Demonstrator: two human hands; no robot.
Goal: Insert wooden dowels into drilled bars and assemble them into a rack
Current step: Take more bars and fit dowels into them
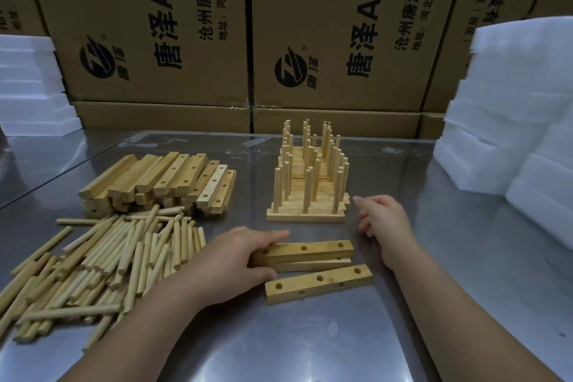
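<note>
Left hand: your left hand (238,257) lies over the left end of the paired bars (310,253), fingers across the top and thumb against the near side, so it grips them.
Right hand: your right hand (383,220) is just right of the rack's near corner, fingers loosely curled and holding nothing; you cannot tell whether it touches the table.
Paired bars: two drilled bars lie one on top of the other in front of you, between your hands, with the top one's holes facing up.
Single bar: a single bar (319,284) lies flat just nearer to you than the pair, apart from your fingers, with three holes on top and more along its near side.
Rack: the rack (305,217) stands just beyond the paired bars, rows of bars packed together, each with upright dowels.
Loose dowels: the loose dowels (102,260) are heaped to your left.
Bar pile: the bar pile (155,183) sits behind that heap.
Table: the table (310,344) is shiny metal.
Background: cardboard cartons (325,25) line the far edge, with white foam blocks (511,108) stacked at both sides.
</note>
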